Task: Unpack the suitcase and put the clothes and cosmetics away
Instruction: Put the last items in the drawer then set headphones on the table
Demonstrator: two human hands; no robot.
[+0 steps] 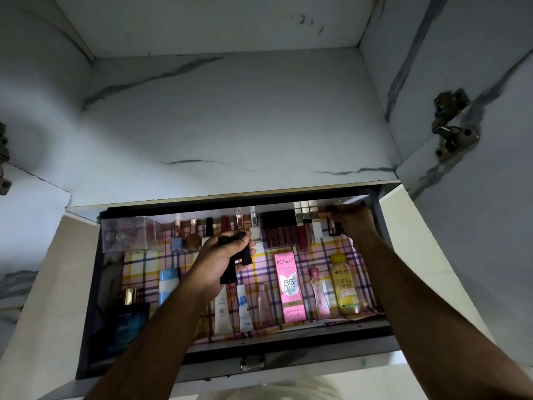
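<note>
Inside, the open drawer [380, 327] is lined with a pink, yellow and purple plaid sheet [144, 264]. At far left sits a clear plastic box [129, 232], and below it a dark blue perfume box [127, 327] beside a light blue tube [167, 285]. Nail polish bottles [192, 235] stand along the back edge. The left hand [222, 261] hovers over the middle, fingers curled round several black lipstick tubes [230, 272], their long axes running roughly front to back, glossy and square-sided. Right of it lies a pink Pond's BB cream carton [289, 287], lengthwise front to back, then a pink bottle [318, 295] and a yellow Garnier bottle [346, 284]. Dark red lip gloss tubes [281, 232] line the back. In the back right corner the right hand [356, 222] pinches a black lipstick [333, 223], standing upright against the back wall.
</note>
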